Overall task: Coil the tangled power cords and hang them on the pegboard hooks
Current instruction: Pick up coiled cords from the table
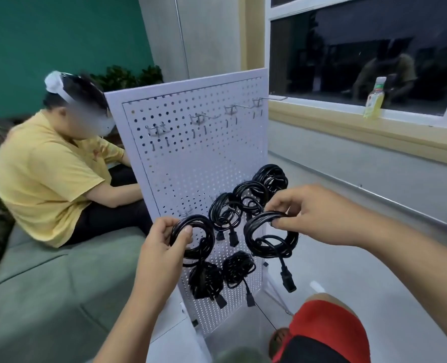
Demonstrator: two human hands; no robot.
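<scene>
A white pegboard (191,158) stands upright in front of me. My left hand (164,239) grips a coiled black power cord (204,231) at the board's lower left. My right hand (303,213) pinches the top of another black coil (269,239), whose plug (288,281) dangles below. Three coils (248,197) hang in a rising row on the board behind my hands. Two more coils (238,268) hang lower down. Several bare metal hooks (198,119) stick out of the upper rows.
A person in a yellow shirt (41,179) sits on the grey-green sofa (46,284) left of the board. A drink bottle (373,102) stands on the window sill at the right. Pale floor (348,258) lies right of the board.
</scene>
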